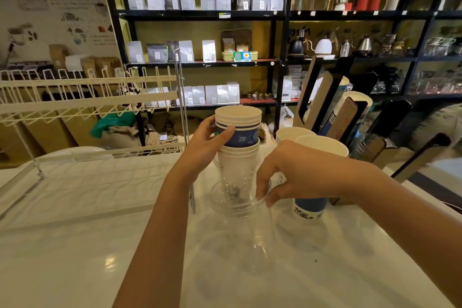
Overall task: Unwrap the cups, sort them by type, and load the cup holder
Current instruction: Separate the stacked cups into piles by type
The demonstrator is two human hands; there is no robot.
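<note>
At frame centre, the left hand (210,132) grips an upright cup stack (237,130) while the right hand's (282,177) fingers (262,192) pinch the clear wrap (235,197) directly below it.

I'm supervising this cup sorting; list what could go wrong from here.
1. The left hand grips the blue paper cups nested atop the white cup stack; the tall mixed stack could topple.
2. The right hand pinches the clear plastic cups at the rim; thin plastic might crack or slip.
3. The right forearm hangs near the standing blue cups and may knock them.
</note>
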